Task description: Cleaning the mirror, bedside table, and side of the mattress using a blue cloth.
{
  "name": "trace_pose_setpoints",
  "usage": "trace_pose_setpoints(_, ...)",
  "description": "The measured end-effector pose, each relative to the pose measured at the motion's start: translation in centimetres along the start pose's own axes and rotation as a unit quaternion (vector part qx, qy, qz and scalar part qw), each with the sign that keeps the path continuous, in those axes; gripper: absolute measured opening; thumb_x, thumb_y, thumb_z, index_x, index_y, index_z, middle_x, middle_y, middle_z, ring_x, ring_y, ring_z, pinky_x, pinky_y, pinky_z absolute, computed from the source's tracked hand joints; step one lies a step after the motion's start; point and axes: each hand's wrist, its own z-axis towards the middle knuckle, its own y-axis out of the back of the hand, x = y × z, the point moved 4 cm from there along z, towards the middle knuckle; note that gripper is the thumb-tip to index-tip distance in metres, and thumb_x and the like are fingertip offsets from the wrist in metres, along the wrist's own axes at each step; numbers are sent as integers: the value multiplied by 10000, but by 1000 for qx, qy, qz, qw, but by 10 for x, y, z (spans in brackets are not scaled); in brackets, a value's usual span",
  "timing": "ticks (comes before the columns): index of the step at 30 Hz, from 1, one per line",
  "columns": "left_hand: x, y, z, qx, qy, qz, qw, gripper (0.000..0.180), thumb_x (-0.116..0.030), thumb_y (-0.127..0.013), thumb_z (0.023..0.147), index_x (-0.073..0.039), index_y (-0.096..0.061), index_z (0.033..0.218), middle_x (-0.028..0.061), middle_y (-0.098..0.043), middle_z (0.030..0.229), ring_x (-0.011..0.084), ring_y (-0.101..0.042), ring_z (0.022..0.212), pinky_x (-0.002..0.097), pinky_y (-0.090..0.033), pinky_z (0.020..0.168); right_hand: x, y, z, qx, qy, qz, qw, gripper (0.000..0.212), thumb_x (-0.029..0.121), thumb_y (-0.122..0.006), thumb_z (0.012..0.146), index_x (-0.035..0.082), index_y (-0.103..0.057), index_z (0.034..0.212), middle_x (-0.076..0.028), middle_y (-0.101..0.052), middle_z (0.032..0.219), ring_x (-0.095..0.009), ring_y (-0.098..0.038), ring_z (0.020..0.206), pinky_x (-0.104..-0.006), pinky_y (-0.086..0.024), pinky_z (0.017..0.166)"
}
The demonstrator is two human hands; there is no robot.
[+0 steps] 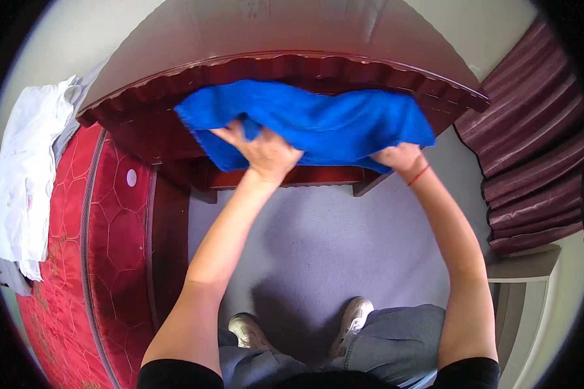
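Observation:
A blue cloth (331,120), like a towel, hangs spread out between my two hands in front of the dark red-brown wooden furniture (285,63). My left hand (266,152) is closed on the cloth's near side, left of its middle; a bit of blue shows between the fingers. At the cloth's lower right part, my right hand (398,157) grips the edge, with fingertips partly hidden in the folds. A thin red string circles the right wrist. Parts of the cloth are slightly blurred.
To the left is a red quilted mattress (120,220) with white folded fabric (29,175) on it. Purple curtains (532,142) hang at the right, above a pale ledge (532,266). The furniture's legs stand on the grey floor (331,240), near my shoes.

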Motion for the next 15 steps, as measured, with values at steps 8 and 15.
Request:
trace_pose_setpoints(8,-101,-54,-32,175,-34,-168,970,611,-514,-652,796,-192,-579,1311,132,-500,1388,368,-395,1340,774,-247,989,-79,-26,-123,-88,-143,-78,983,633,415,-683,793,138,-596,1356,-147,-526,1433,-406,-415,1363,-558,-224,1171)
trace_pose_setpoints(15,-111,-80,-119,222,-215,-204,929,511,-246,-605,871,15,-562,1307,231,-557,1320,395,-497,1291,561,-363,1082,13,-72,-128,-160,-304,92,935,469,376,-622,914,149,-604,1324,-153,-572,1326,-383,-464,1268,-508,-315,1094)
